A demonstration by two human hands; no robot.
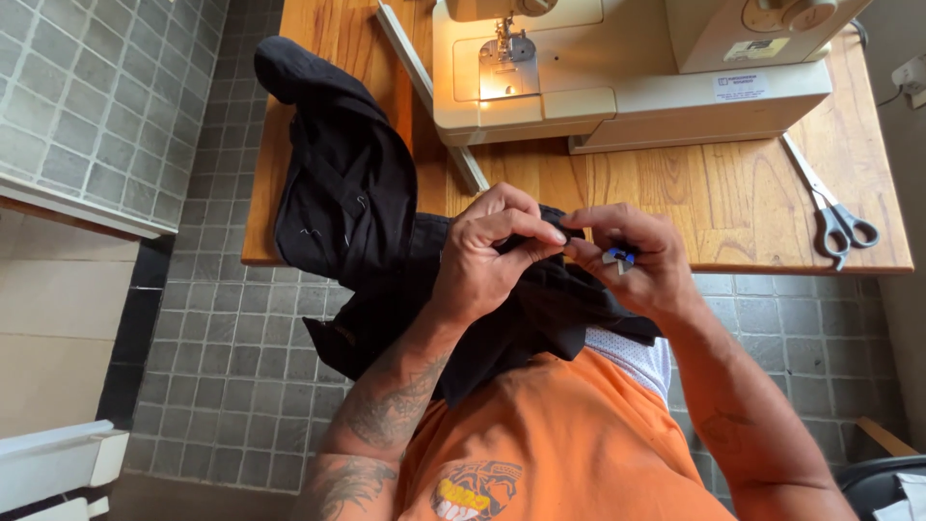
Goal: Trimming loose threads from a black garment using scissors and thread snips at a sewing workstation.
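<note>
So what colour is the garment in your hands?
Black garment, clearest in the head view.

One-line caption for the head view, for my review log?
Both hands, left hand and right hand, pinch black fabric before a sewing machine; scissors lie on the wooden table.

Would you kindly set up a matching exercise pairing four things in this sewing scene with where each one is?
Things:
1. scissors
2. sewing machine
3. black garment
4. small blue object

Places:
A. draped over the table's left front edge
B. in the right hand
C. flat on the table's right side
D. at the back of the wooden table

Pairs: 1-C, 2-D, 3-A, 4-B
</note>
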